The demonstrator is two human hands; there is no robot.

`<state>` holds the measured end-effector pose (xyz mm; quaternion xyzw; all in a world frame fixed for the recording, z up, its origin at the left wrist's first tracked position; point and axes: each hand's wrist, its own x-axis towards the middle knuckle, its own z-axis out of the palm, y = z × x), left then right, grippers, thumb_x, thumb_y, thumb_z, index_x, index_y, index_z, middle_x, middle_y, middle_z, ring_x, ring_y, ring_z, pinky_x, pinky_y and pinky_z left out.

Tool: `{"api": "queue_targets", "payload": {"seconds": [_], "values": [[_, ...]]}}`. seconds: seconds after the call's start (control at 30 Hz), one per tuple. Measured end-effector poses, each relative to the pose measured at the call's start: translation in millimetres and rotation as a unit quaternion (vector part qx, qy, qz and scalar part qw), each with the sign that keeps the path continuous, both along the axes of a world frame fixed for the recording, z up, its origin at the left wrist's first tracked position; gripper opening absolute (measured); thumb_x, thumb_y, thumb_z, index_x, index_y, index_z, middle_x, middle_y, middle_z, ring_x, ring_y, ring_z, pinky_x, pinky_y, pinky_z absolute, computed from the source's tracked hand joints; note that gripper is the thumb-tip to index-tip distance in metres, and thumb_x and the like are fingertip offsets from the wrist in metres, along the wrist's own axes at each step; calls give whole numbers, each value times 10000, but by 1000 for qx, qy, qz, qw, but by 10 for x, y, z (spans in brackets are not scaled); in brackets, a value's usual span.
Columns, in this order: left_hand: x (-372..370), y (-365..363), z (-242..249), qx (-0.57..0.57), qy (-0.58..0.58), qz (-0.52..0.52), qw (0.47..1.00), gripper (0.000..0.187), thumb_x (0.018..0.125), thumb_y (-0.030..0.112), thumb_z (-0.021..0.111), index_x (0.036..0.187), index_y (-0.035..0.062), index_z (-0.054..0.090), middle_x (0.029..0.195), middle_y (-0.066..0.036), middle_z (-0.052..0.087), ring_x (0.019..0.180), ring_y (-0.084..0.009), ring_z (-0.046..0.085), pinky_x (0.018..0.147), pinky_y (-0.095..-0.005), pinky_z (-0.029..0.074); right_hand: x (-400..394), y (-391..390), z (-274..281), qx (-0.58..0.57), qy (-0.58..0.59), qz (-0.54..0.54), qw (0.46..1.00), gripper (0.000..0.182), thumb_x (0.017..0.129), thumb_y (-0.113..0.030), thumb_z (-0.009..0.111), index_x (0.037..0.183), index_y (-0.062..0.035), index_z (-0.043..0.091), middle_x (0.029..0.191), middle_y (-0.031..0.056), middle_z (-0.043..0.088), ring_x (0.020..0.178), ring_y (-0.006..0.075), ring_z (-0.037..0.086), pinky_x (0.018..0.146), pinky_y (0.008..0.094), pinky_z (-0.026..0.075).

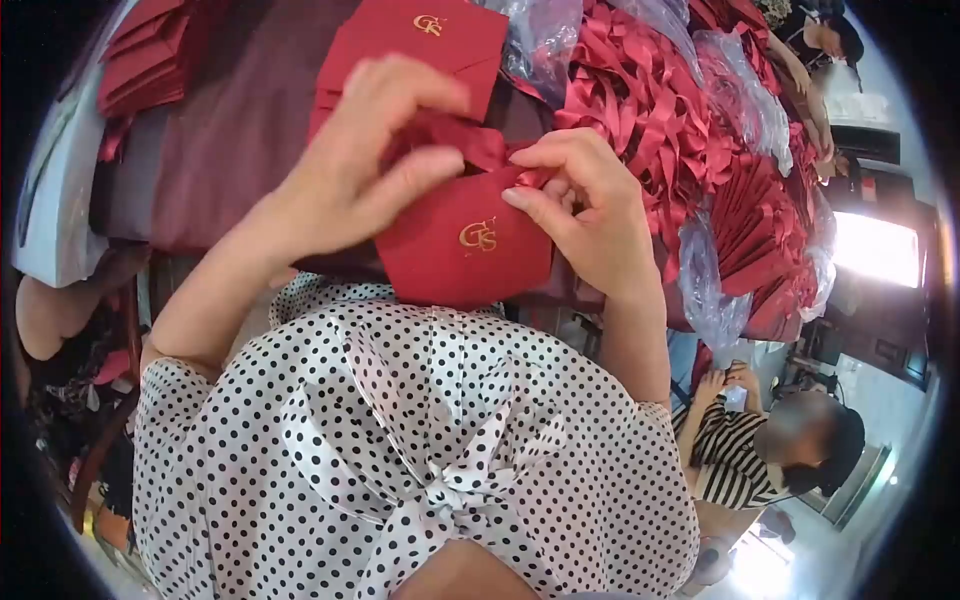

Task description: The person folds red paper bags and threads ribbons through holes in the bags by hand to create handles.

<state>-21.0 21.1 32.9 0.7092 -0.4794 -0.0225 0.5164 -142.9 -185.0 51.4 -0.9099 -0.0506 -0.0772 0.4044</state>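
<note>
A small red box or pouch [440, 255] with a gold monogram sits in front of me at the table's near edge, its flat face toward me. At its upper right corner, my right hand [595, 210] is closed, with thumb and forefinger pinching a red satin ribbon [530, 178]. My left hand [365, 155] is over the box's upper left side, slightly blurred. Its thumb and fingers are apart, and the ribbon's dark red band passes behind them. Whether its hidden fingertips touch the ribbon I cannot make out.
Behind my hands lies a stack of red monogrammed pieces [470, 45]; another red stack [150, 55] is at far left. Loose red ribbons [640, 110] and clear plastic bags [715, 270] heap up on the right. A person in a striped top [735, 460] sits at lower right.
</note>
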Motion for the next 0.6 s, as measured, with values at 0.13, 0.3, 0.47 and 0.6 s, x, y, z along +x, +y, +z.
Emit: {"api": "queue_targets", "payload": {"seconds": [0.13,0.3,0.47,0.6], "values": [[-152,17,-107,69,-66,-67,993,213,802,182,670,859,10,557,1027,-121,472,1021,-278,413,935,-394,309,-20,-35,-4,26,-22,-15,999,335,723,-105,768,1023,-49,630,965,81,575,572,135,545,543,253,459],[-111,0,-61,51,14,-130,990,222,813,145,663,745,-13,523,948,-96,477,949,-258,422,860,-354,344,-19,-179,28,-11,-3,-71,997,495,680,-116,816,1130,-60,616,860,29,583,516,31,382,507,188,363],[5,88,42,36,188,-75,979,214,857,86,612,751,-53,489,812,-45,484,740,-104,446,682,-248,372,-186,-563,326,-191,5,-120,974,273,704,-176,788,898,-30,663,675,85,622,591,151,593,561,257,460],[53,151,34,94,214,-52,971,238,857,65,593,697,-26,442,815,-28,459,789,-109,426,714,-254,345,-422,-693,633,3,-3,-148,989,305,646,-104,818,897,-24,664,737,15,612,688,115,567,629,237,439]]}}
